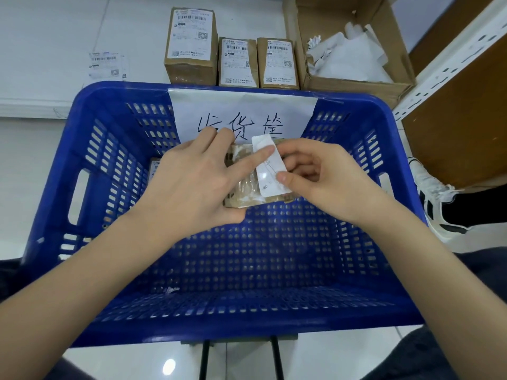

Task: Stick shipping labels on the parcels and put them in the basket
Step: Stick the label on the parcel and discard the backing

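Observation:
Above the blue plastic basket [90, 220] I hold a small brown parcel [244, 187]. My left hand [197, 182] grips it from the left, thumb under its near edge, and its forefinger presses a white label [270, 168] onto the parcel's top. My right hand [321, 179] pinches the label's right side with thumb and curled fingers. Part of the label curls up off the parcel. Another labelled parcel [155, 167] lies inside the basket, mostly hidden behind my left hand.
Three labelled brown parcels [192, 45] [238, 63] [277, 63] stand behind the basket. A loose label sheet [107, 64] lies on the white surface at left. An open cardboard box [354, 83] holds white backing paper. A metal shelf post [450, 58] rises at right, near a shoe [433, 193].

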Action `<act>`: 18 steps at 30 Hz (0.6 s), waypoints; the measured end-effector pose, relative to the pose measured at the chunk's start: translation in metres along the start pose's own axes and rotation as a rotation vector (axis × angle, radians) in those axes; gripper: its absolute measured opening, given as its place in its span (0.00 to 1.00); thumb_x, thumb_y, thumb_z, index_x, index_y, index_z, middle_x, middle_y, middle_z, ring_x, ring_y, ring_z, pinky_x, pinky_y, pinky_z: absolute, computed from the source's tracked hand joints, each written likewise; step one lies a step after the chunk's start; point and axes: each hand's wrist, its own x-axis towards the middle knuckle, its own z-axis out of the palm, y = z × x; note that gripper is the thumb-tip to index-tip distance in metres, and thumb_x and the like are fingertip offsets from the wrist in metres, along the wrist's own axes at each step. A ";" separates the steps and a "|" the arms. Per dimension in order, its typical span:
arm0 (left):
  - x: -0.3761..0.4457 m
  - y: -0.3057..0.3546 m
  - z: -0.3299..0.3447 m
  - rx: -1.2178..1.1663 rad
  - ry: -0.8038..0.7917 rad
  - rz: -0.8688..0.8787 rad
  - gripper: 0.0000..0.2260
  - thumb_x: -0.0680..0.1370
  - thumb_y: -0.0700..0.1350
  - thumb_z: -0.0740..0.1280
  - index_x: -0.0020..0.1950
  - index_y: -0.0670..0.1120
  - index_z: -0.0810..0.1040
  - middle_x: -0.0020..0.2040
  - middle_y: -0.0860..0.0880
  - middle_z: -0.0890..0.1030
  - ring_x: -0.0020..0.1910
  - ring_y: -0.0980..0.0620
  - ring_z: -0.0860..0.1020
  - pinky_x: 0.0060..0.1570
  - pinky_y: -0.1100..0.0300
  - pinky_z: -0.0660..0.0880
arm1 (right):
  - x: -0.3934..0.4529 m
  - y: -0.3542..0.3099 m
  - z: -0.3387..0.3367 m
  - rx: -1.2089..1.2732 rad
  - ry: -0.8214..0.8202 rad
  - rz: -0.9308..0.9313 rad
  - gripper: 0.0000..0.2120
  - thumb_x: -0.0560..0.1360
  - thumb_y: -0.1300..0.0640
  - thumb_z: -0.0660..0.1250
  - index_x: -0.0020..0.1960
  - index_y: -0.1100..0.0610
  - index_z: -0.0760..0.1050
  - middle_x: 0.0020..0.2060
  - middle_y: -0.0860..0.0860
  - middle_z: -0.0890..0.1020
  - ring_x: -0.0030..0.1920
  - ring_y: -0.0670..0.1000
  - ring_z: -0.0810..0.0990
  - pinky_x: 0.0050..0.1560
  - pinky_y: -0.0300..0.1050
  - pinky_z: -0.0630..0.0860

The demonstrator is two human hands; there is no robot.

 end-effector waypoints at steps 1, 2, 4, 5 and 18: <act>0.000 0.000 0.000 0.000 0.000 -0.001 0.40 0.58 0.58 0.77 0.69 0.48 0.75 0.47 0.38 0.77 0.43 0.40 0.77 0.33 0.60 0.59 | -0.001 -0.001 0.000 0.014 -0.007 0.003 0.14 0.75 0.68 0.67 0.58 0.56 0.77 0.41 0.58 0.81 0.42 0.58 0.79 0.47 0.49 0.79; 0.000 0.000 0.000 0.001 0.003 -0.001 0.40 0.58 0.58 0.77 0.68 0.48 0.75 0.47 0.38 0.77 0.43 0.40 0.77 0.33 0.60 0.59 | -0.001 -0.001 0.001 0.015 -0.004 0.000 0.14 0.75 0.68 0.67 0.58 0.56 0.77 0.41 0.58 0.81 0.41 0.58 0.79 0.46 0.50 0.79; 0.000 0.002 0.000 0.002 0.007 0.001 0.40 0.59 0.58 0.77 0.69 0.47 0.75 0.46 0.38 0.77 0.42 0.41 0.76 0.33 0.60 0.59 | 0.000 0.000 0.001 -0.004 0.017 -0.004 0.13 0.75 0.68 0.67 0.57 0.56 0.77 0.38 0.57 0.80 0.39 0.58 0.79 0.44 0.53 0.79; 0.001 0.003 0.000 -0.002 0.007 -0.001 0.40 0.58 0.59 0.77 0.68 0.46 0.75 0.45 0.38 0.77 0.41 0.41 0.76 0.33 0.60 0.59 | 0.000 0.000 0.002 -0.014 0.028 0.001 0.13 0.75 0.68 0.67 0.56 0.55 0.77 0.37 0.56 0.79 0.39 0.58 0.79 0.44 0.53 0.79; 0.000 0.003 0.000 -0.103 0.035 -0.023 0.36 0.62 0.60 0.76 0.68 0.51 0.73 0.49 0.38 0.77 0.43 0.40 0.76 0.31 0.60 0.64 | -0.003 0.000 0.004 -0.157 0.367 -0.017 0.05 0.74 0.60 0.70 0.46 0.51 0.80 0.36 0.47 0.82 0.35 0.48 0.81 0.39 0.40 0.79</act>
